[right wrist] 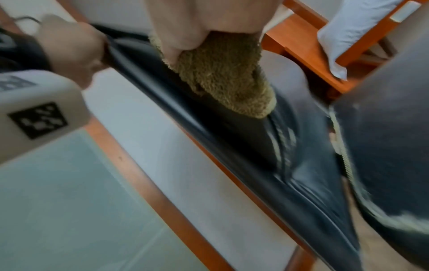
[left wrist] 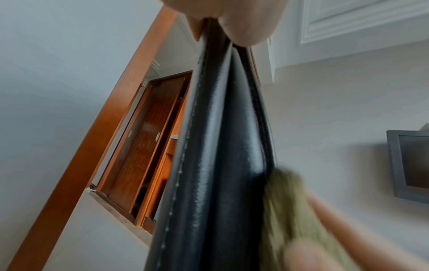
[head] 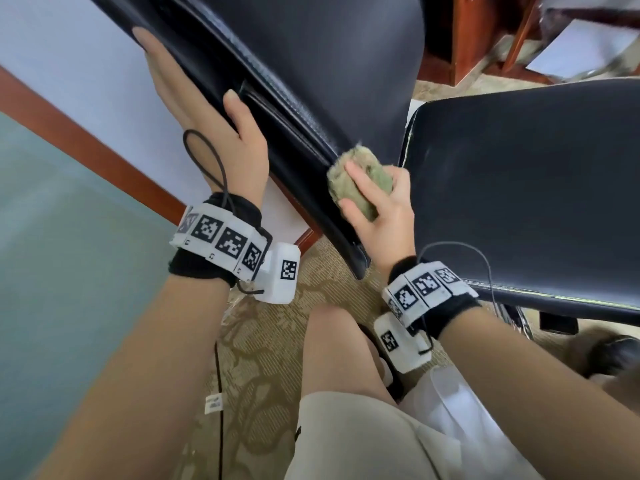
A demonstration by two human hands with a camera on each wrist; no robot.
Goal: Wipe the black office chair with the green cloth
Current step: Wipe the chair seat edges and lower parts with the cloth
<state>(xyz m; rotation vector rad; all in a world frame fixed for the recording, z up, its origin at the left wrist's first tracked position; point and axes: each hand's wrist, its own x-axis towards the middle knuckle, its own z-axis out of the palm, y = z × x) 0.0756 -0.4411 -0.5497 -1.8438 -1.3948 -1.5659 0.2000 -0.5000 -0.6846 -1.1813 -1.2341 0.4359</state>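
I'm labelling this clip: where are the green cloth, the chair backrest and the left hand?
green cloth [head: 360, 183]: head view, bunched middle.
chair backrest [head: 332, 57]: head view, front face.
left hand [head: 207, 133]: head view, back of hand.

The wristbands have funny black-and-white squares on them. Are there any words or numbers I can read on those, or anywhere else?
No readable words or numbers anywhere.
Wristbands and: only black-and-white square code patterns, no letters.
White camera box: another code square, no text.
Small white tag on the cable: it has print, but too small and blurred to read.
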